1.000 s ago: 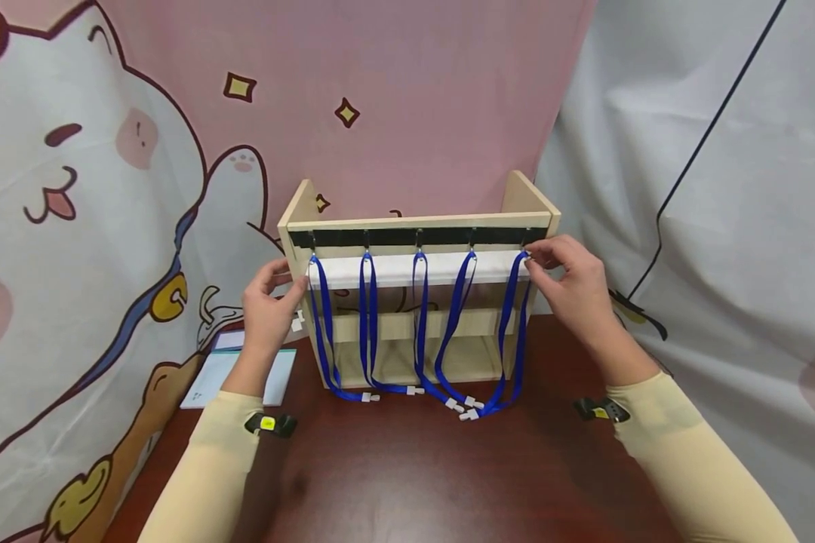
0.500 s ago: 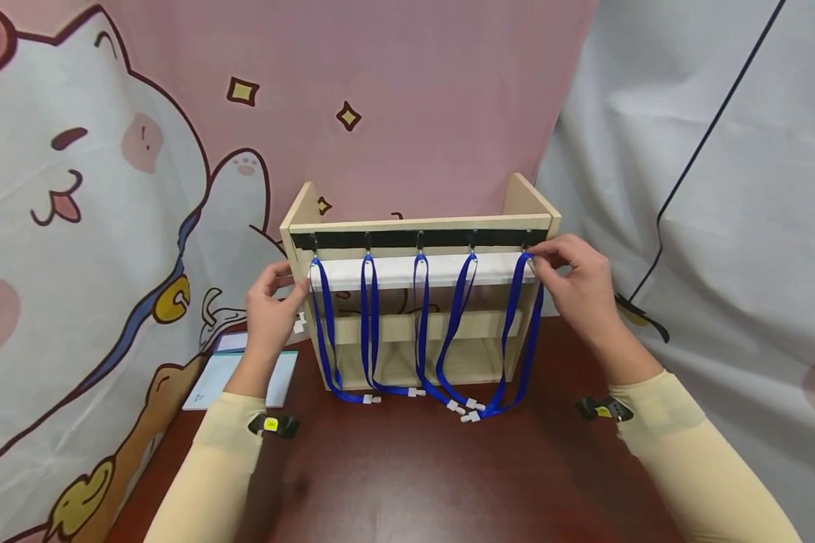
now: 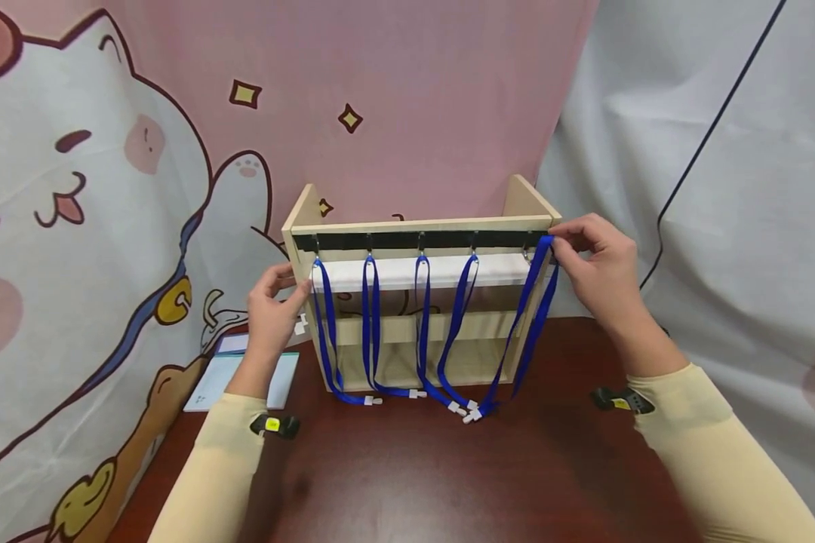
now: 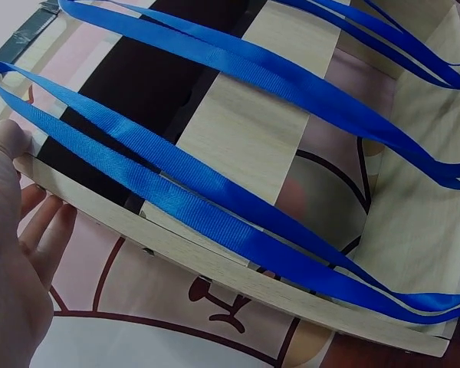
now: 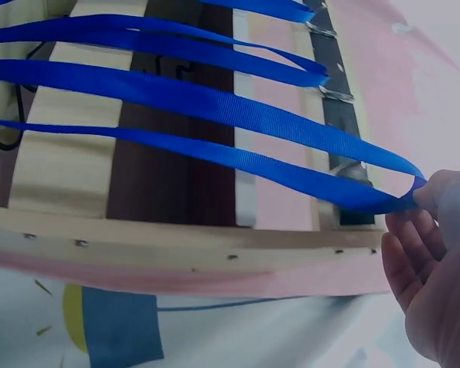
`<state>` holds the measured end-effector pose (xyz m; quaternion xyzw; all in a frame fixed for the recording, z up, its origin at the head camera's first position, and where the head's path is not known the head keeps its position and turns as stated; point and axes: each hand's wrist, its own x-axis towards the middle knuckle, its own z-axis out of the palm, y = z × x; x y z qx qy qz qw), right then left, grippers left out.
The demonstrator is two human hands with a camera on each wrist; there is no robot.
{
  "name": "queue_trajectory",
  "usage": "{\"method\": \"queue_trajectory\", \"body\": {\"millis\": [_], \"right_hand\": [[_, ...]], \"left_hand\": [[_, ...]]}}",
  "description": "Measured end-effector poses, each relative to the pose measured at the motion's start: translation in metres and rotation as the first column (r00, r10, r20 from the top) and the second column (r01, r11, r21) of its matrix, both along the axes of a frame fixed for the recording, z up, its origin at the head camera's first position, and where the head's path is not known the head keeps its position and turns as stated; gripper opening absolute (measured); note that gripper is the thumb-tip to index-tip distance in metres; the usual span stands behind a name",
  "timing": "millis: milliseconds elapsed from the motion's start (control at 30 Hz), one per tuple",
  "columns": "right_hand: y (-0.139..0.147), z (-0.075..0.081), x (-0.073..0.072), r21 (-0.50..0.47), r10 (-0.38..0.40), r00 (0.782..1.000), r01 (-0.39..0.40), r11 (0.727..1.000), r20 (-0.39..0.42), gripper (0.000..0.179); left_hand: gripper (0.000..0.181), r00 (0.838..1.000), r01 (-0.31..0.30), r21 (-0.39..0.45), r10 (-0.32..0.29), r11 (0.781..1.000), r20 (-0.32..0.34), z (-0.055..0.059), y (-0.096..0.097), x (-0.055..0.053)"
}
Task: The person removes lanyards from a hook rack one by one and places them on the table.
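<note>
A light wooden rack (image 3: 421, 225) stands on the table, with a black strip (image 3: 394, 240) of metal hooks across its front. Several blue lanyards hang from the hooks, among them a lanyard (image 3: 376, 324) left of centre. My right hand (image 3: 601, 253) pinches the top loop of the rightmost lanyard (image 5: 230, 113) between thumb and fingers, beside the rack's right upper corner. That loop is off the rightmost hook (image 3: 526, 255); its white clip (image 3: 472, 415) lies on the table. My left hand (image 3: 272, 305) grips the rack's left side panel (image 4: 215, 268), thumb at the front edge, fingers along the outer face.
Left of the rack lies a pale blue notebook (image 3: 281, 377) on the dark red table (image 3: 407, 467). More white clips (image 3: 373, 400) rest before the rack. A pink printed curtain (image 3: 435, 90) stands behind, and a grey-white curtain (image 3: 720, 226) on the right.
My right hand has moved right and slightly up, drawing the rightmost lanyard's loop off its hook and past the rack's edge. My left hand stays at the left side panel.
</note>
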<state>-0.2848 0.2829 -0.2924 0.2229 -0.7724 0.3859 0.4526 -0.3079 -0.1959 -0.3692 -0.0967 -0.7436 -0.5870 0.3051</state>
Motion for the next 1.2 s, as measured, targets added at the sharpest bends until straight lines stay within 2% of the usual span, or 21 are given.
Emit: {"method": "queue_trajectory", "body": {"millis": [200,400,567,800,1000,1200], "right_hand": [[0.011,0.013,0.010,-0.043,-0.042,0.997,0.045,0.998,0.061,0.012],[0.010,0.039,0.027,-0.102,-0.022,1.000,0.023,0.995,0.014,0.012],[0.012,0.055,0.035,-0.119,-0.015,1.000,0.014,0.993,-0.012,0.015],[0.039,0.060,0.019,-0.163,-0.074,0.997,0.073,0.984,0.001,0.018],[0.065,0.064,-0.002,-0.223,-0.125,0.988,0.144,0.964,0.095,0.020],[0.078,0.071,-0.012,-0.209,-0.147,0.971,0.185,0.960,0.187,0.020]], "left_hand": [[0.033,1.000,-0.018,-0.002,0.018,1.000,0.011,-0.005,0.001,-0.004],[0.033,1.000,-0.015,-0.015,0.015,1.000,-0.002,-0.019,-0.008,-0.022],[0.034,1.000,-0.006,-0.010,0.006,1.000,-0.013,-0.022,-0.012,-0.024],[0.035,1.000,0.007,-0.002,-0.007,1.000,-0.008,-0.021,-0.010,-0.021],[0.034,1.000,0.000,-0.011,0.000,1.000,-0.003,-0.024,-0.012,-0.023],[0.037,1.000,-0.005,-0.025,0.005,1.000,0.012,-0.024,-0.014,-0.022]]}}
